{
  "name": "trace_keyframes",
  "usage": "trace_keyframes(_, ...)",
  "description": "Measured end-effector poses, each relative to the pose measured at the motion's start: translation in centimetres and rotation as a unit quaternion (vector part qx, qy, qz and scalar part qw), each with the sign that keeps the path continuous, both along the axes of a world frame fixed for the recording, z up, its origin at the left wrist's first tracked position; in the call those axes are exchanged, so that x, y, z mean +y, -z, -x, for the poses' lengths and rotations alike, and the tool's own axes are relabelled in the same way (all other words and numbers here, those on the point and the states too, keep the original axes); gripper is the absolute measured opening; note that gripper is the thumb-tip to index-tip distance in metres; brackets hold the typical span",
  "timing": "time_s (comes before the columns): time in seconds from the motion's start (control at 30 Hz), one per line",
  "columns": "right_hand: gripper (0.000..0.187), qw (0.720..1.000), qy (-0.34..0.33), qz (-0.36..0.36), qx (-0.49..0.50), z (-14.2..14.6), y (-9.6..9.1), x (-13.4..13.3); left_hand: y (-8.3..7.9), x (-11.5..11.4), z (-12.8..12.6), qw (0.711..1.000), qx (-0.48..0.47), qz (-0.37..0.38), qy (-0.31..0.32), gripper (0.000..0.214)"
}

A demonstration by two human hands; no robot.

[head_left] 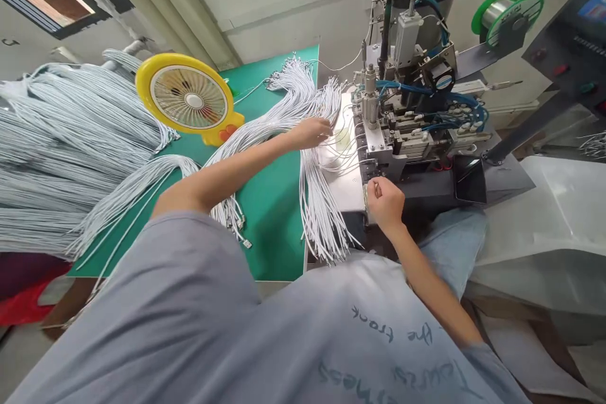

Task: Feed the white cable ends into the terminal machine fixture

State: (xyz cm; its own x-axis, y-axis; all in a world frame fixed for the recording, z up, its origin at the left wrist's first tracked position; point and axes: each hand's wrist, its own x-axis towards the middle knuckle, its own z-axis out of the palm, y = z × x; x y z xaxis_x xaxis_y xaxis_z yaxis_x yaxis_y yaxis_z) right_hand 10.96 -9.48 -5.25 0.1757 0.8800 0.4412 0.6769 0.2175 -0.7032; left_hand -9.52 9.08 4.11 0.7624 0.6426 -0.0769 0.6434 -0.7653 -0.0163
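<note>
My left hand (311,133) reaches over a bundle of white cables (277,115), its fingers bent together at the cable ends beside the machine. Whatever is between those fingertips is too small to make out. Thin white wires run from there across a bright metal plate (350,186) into the front of the wire-processing machine (379,139). Closer to my body, my right hand (386,202) is curled closed at the machine's front edge; its contents are hidden. Below my left hand, more white cables (322,214) hang over the table edge.
A yellow fan (223,98) stands on the green table (277,221). Thick stacks of white cable (71,139) fill the left side. On the right are a green spool (492,6), a control panel (575,57), a black tray (469,180) and a pale plastic sheet (553,202).
</note>
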Motion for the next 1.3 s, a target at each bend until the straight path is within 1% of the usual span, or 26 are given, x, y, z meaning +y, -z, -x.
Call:
trace_keyframes(0.07,0.021,0.996,-0.049,0.064,-0.035,0.8,-0.2,-1.4,-0.5,-2.6,1.2,0.999,-0.009,0.004,0.036,0.025)
trace_keyframes(0.13,0.020,0.982,-0.095,0.145,-0.072,1.9,-0.4,-2.8,-0.8,-4.8,1.9,0.997,-0.040,0.001,0.059,0.026)
trace_keyframes(0.2,0.017,0.967,-0.125,0.207,-0.079,3.0,-0.3,-3.8,-1.0,-6.2,1.8,0.994,-0.095,-0.021,0.049,0.029)
trace_keyframes(0.23,0.014,0.962,-0.140,0.224,-0.065,3.4,-0.1,-4.0,-1.0,-6.6,1.3,0.990,-0.131,-0.034,0.040,0.030)
trace_keyframes(0.3,0.012,0.958,-0.165,0.232,-0.022,4.0,0.2,-4.1,-0.9,-6.9,-0.3,0.976,-0.210,-0.058,0.030,0.031)
trace_keyframes(0.37,0.019,0.959,-0.172,0.227,-0.001,4.1,0.4,-4.1,-0.6,-7.0,-2.5,0.958,-0.277,-0.064,0.037,0.032)
trace_keyframes(0.47,0.031,0.961,-0.153,0.227,-0.026,3.9,0.2,-4.1,0.2,-7.7,-6.0,0.941,-0.332,-0.029,0.049,0.032)
trace_keyframes(0.5,0.034,0.960,-0.150,0.233,-0.035,3.8,0.0,-4.2,0.5,-8.1,-7.1,0.934,-0.352,-0.009,0.064,0.032)
trace_keyframes(0.57,0.035,0.955,-0.156,0.249,-0.046,3.2,-0.5,-4.3,1.4,-9.3,-8.6,0.916,-0.380,0.039,0.123,0.032)
trace_keyframes(0.63,0.030,0.951,-0.160,0.260,-0.044,2.1,-1.2,-4.1,2.3,-10.5,-9.5,0.897,-0.396,0.084,0.178,0.032)
trace_keyframes(0.7,0.021,0.955,-0.127,0.267,-0.029,0.4,-1.8,-3.6,3.2,-11.4,-9.7,0.885,-0.398,0.124,0.206,0.032)
trace_keyframes(0.77,0.015,0.961,-0.072,0.266,0.015,-1.5,-2.4,-2.8,4.2,-11.6,-9.6,0.882,-0.388,0.164,0.210,0.033)
trace_keyframes(0.8,0.012,0.964,-0.054,0.254,0.055,-2.5,-2.6,-2.2,4.7,-11.5,-9.4,0.882,-0.382,0.183,0.207,0.033)
trace_keyframes(0.87,0.009,0.965,-0.040,0.215,0.144,-4.0,-3.0,-1.1,5.8,-11.1,-9.3,0.876,-0.389,0.211,0.192,0.035)
trace_keyframes(0.93,0.011,0.960,-0.030,0.172,0.219,-4.6,-3.2,-0.1,6.8,-10.6,-9.3,0.854,-0.431,0.236,0.169,0.037)
trace_keyframes(1.0,0.016,0.953,-0.004,0.131,0.275,-4.4,-3.4,0.6,7.3,-10.2,-9.4,0.820,-0.485,0.272,0.137,0.034)
trace_keyframes(1.07,0.018,0.942,0.024,0.101,0.320,-3.7,-3.3,1.0,7.3,-10.1,-9.5,0.794,-0.514,0.309,0.100,0.029)
trace_keyframes(1.1,0.018,0.936,0.035,0.095,0.338,-3.3,-3.3,1.1,7.1,-10.0,-9.5,0.790,-0.517,0.319,0.084,0.026)
trace_keyframes(1.17,0.017,0.928,0.050,0.087,0.360,-2.7,-3.1,1.1,6.5,-10.0,-9.5,0.792,-0.518,0.316,0.069,0.023)
trace_keyframes(1.23,0.016,0.926,0.052,0.079,0.365,-2.3,-3.1,1.1,5.8,-10.0,-9.4,0.802,-0.515,0.293,0.077,0.021)
trace_keyframes(1.3,0.015,0.929,0.037,0.069,0.361,-2.2,-3.2,1.1,5.2,-9.9,-9.3,0.814,-0.507,0.268,0.090,0.020)
